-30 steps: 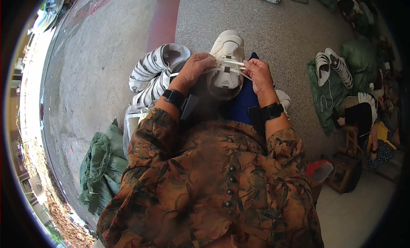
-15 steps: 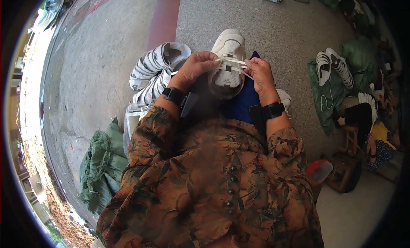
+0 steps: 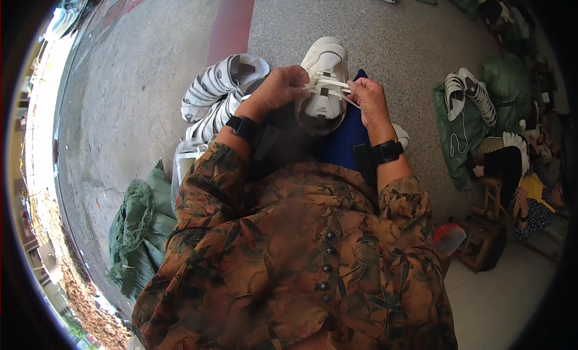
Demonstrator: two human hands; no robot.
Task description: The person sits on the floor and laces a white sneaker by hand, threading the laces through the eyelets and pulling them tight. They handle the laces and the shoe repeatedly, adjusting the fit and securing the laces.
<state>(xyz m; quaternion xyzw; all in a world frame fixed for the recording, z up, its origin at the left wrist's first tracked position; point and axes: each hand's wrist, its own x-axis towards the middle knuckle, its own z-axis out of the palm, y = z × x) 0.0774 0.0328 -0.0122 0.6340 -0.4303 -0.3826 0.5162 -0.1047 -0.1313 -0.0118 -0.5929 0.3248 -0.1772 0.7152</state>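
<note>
A white mesh sneaker point(image 3: 328, 59) rests over my lap, its toe pointing away from me and its tongue toward me. Flat white shoelace point(image 3: 329, 84) crosses its upper through the eyelets. My left hand point(image 3: 280, 90) pinches at the lace on the shoe's left side; the fingertips partly hide the strand. On the opposite side, my right hand point(image 3: 368, 99) grips lace strands between thumb and fingers, with a loose length slanting below. Blue cloth point(image 3: 343, 146) lies beneath the shoe. Each wrist wears a black strap.
Nested white-and-grey shoes point(image 3: 211, 88) are piled at my left, above a green sack point(image 3: 137, 229). Part of another white shoe point(image 3: 400, 135) shows beyond my right wrist. Striped shoes point(image 3: 471, 97) lie on green sacking point(image 3: 448, 142) at right, near a seated person point(image 3: 530, 211) and a wooden stool point(image 3: 481, 244).
The sneaker has shifted slightly away from me. My left hand has risen a little along the shoe's side, and my right hand has edged right with the lace.
</note>
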